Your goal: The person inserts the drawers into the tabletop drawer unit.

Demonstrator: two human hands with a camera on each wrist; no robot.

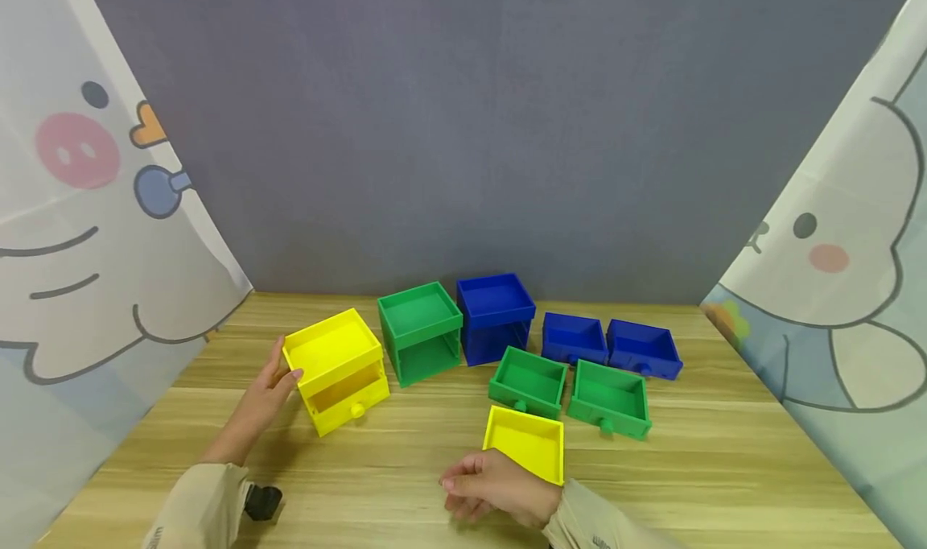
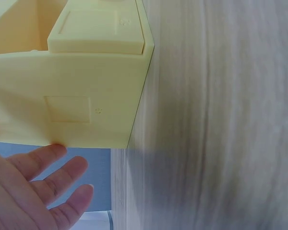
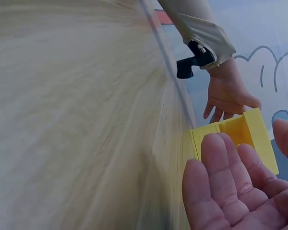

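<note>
Head view: yellow cabinet (image 1: 333,349) at left of surface (image 1: 391,485), left hand (image 1: 269,392) touching it, fingers loosely extended; right hand (image 1: 503,486), relaxed, near loose yellow drawer (image 1: 527,436); sleeve (image 1: 604,525) lettering illegible. Left wrist: light fingertip contact, so cabinet may slide if pushed; embossed mark (image 2: 98,111) unreadable. Right wrist: palm open, nothing held.

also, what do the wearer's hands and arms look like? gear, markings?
Left hand and right hand: bare, no gloves. Left sleeve and right sleeve: beige, long, each with small dark lettering, not legible. Blocky black device at the left cuff.
</note>
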